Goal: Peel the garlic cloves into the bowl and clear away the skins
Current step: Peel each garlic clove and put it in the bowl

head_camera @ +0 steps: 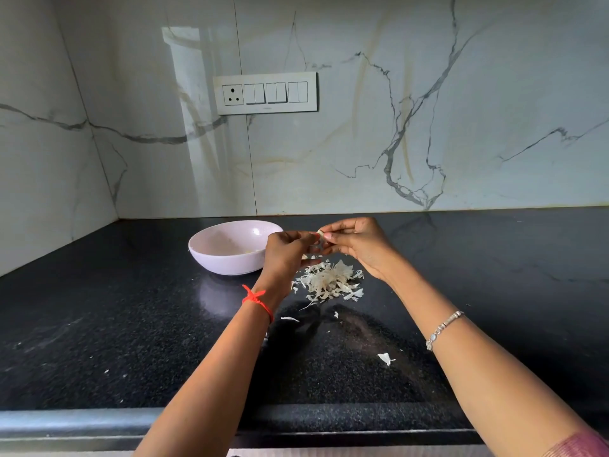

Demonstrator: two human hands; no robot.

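Seemingly midway: heaped papery white garlic skins (pixel 329 280) just below the fingertips on the speckled black stone counter (pixel 131 324), stray flakes nearer the wrists, not yet cleared. Something pale inside the round pale-pink bowl (pixel 227 262) left of the fingers, too hidden to count. Pinched between narrowly curled fingertips of left hand (pixel 286 252) and right hand (pixel 357 245): small whitish garlic clove (pixel 320 233), peeling apparently unfinished.

the bowl (pixel 230 249) stands at the back left of the tabletop (pixel 99 341), the heap of garlic skins (pixel 329 280) just right of it; dark surface lies bare on either side.
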